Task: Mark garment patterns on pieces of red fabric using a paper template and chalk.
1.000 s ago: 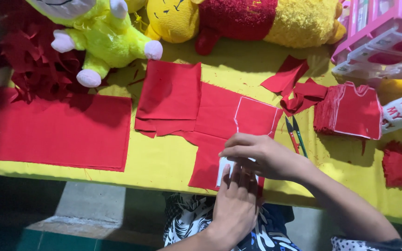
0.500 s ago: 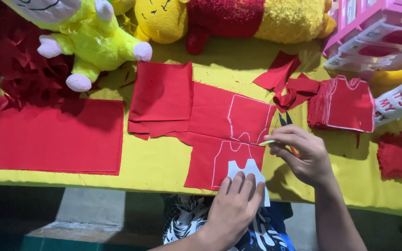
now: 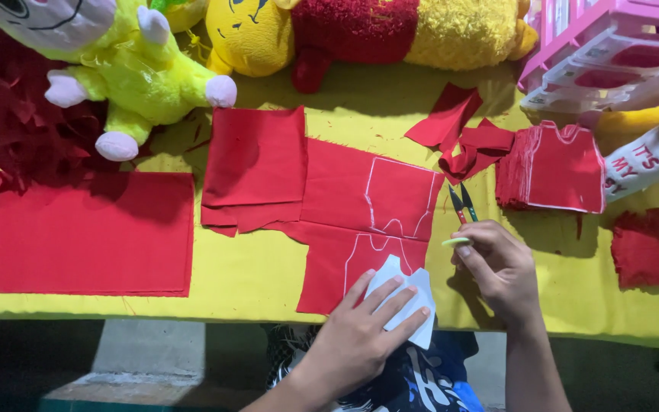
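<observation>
Scissors (image 3: 461, 204) beside stacked red cutouts (image 3: 554, 168)

Paper template (image 3: 413, 294) on marked cloth (image 3: 368, 229), scissors (image 3: 461, 204) right, perhaps a cut stack (image 3: 554, 168) farther right

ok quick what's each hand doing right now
Left hand: open, fingers spread flat on the white paper template over the red cloth.
Right hand: closed, pinching a small pale green chalk piece.

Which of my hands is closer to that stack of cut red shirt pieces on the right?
Right. Your right hand lies just below and left of the stack of red shirt pieces; your left hand rests on the white paper template, farther left.
</observation>
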